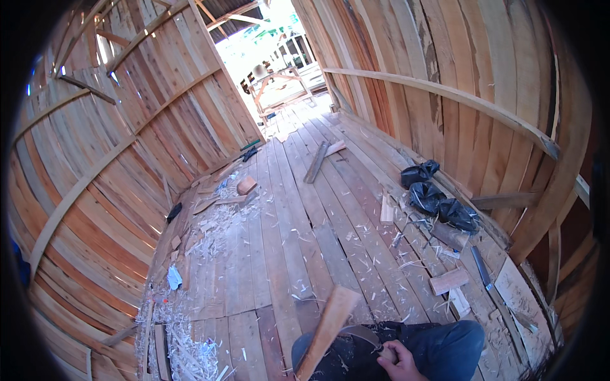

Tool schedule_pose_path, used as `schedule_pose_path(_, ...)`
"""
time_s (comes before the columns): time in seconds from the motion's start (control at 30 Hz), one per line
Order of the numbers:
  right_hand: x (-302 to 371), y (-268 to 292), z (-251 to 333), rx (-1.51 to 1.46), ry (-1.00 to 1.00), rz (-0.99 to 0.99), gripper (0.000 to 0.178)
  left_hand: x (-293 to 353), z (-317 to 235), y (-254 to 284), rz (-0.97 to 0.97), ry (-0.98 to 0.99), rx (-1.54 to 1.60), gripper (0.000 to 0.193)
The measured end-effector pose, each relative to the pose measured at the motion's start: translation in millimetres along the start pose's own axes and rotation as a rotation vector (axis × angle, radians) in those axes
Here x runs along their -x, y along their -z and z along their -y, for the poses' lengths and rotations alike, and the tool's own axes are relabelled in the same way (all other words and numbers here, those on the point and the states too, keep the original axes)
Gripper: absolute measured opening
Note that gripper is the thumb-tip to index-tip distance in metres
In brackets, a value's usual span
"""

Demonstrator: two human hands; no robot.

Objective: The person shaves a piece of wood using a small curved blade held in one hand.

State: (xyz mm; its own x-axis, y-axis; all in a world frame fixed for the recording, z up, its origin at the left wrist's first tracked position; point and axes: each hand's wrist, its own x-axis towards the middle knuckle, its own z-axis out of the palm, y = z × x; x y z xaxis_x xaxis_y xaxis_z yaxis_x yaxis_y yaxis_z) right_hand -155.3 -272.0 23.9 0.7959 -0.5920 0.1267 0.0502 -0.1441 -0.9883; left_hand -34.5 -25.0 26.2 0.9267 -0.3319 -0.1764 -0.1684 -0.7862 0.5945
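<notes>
My right hand (401,364) is closed around the short handle of a tool with a dark curved blade (362,333), most likely a knife. The blade reaches left over my lap toward a long pale piece of wood (329,327). That piece stands tilted, its broader end up and its lower end running off the bottom edge. My left hand is out of the picture, so what it touches is hidden. Dark trousers (454,346) cover my bent legs beneath the tool.
Wood shavings (190,336) litter the plank floor (286,254), thickest at the left. Along the right wall lie black plastic bags (427,198), a wood block (448,280) and a long dark blade-like tool (481,268). Farther off are loose boards (316,162) and a bright doorway (273,57).
</notes>
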Motion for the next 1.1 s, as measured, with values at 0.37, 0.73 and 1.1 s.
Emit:
schedule_pose_path(0.37, -7.4, -16.3, -3.3, 0.094, -0.218, 0.236, 0.027, -11.8, 15.7, -10.8, 0.141, 0.129, -0.16, 0.039)
schedule_pose_path(0.73, -18.1, -17.9, 6.3, 0.245, -0.136, 0.34, 0.03, -11.4, 20.7, 0.1, 0.153, 0.089, -0.063, 0.032)
schedule_pose_path(1.1, -21.7, 1.4, -23.6, 0.408, -0.097, -0.067, 0.03, -19.8, 25.3, -0.6, 0.215, 0.075, -0.056, 0.035)
